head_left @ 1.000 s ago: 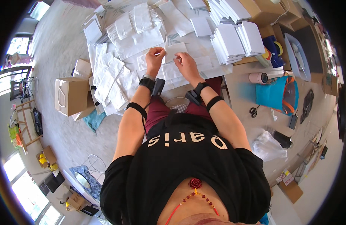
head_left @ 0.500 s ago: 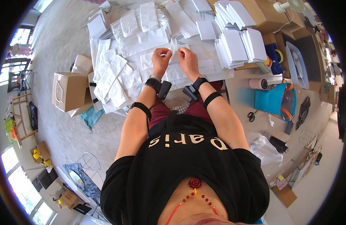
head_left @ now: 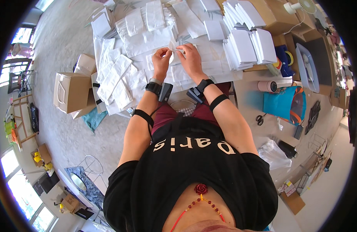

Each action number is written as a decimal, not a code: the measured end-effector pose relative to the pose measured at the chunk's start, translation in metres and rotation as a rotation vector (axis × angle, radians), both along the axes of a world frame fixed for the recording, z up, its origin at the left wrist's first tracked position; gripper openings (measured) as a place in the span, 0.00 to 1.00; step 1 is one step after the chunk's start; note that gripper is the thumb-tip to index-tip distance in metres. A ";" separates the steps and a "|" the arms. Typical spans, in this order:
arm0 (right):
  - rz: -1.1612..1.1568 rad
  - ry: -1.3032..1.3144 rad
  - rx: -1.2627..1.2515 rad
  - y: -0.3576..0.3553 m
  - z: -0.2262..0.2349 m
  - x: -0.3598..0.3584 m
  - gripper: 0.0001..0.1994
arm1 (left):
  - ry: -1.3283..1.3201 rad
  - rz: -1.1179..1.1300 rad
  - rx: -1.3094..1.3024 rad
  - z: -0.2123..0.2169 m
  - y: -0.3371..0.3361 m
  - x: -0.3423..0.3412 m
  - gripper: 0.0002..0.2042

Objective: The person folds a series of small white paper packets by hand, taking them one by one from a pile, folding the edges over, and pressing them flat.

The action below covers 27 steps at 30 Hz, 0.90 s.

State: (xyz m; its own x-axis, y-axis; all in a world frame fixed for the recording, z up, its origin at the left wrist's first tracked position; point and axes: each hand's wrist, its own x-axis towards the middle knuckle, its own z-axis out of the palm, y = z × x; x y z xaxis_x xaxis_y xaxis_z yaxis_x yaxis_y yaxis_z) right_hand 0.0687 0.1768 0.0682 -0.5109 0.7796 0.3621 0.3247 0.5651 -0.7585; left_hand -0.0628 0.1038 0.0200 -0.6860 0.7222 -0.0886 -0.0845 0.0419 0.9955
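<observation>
My left hand [head_left: 161, 61] and my right hand [head_left: 189, 58] meet over the table, both pinching one small white paper piece [head_left: 174, 47] between the fingertips. Each wrist carries a black band with a small black device. Under the hands lie flat white paper bags [head_left: 147, 38] spread over the table. Loose white packets [head_left: 116, 79] are heaped to the left of my left hand. Stacks of white folded packets [head_left: 246, 46] stand to the right of my right hand.
A brown cardboard box [head_left: 70, 92] sits on the floor at left. Right of the table are a tape roll [head_left: 267, 86], a turquoise bag [head_left: 284, 104], scissors [head_left: 259, 119], a grey tray [head_left: 308, 71] and a clear plastic bag [head_left: 273, 154]. A small fan [head_left: 298, 7] stands far right.
Both hands have stayed together on the white paper piece, working it with the fingers. The view has tilted slightly, so hands and table sit a little further from me in the picture.
</observation>
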 end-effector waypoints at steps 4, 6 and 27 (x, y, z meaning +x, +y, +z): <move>0.027 -0.016 -0.032 -0.005 0.005 -0.007 0.06 | 0.087 0.011 0.050 0.008 -0.006 0.006 0.08; 0.029 -0.021 -0.019 -0.007 0.006 -0.009 0.05 | 0.156 0.015 0.054 0.007 -0.009 0.004 0.08; 0.111 0.041 -0.067 -0.035 0.014 -0.018 0.05 | 0.454 0.096 0.019 0.039 -0.053 -0.005 0.05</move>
State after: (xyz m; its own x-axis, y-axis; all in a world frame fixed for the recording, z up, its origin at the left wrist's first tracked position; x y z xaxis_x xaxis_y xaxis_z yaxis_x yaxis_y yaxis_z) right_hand 0.0510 0.1417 0.0827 -0.5812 0.7423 0.3336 0.2305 0.5433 -0.8073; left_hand -0.0682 0.0508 0.0586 -0.7162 0.6520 0.2488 0.3576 0.0367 0.9332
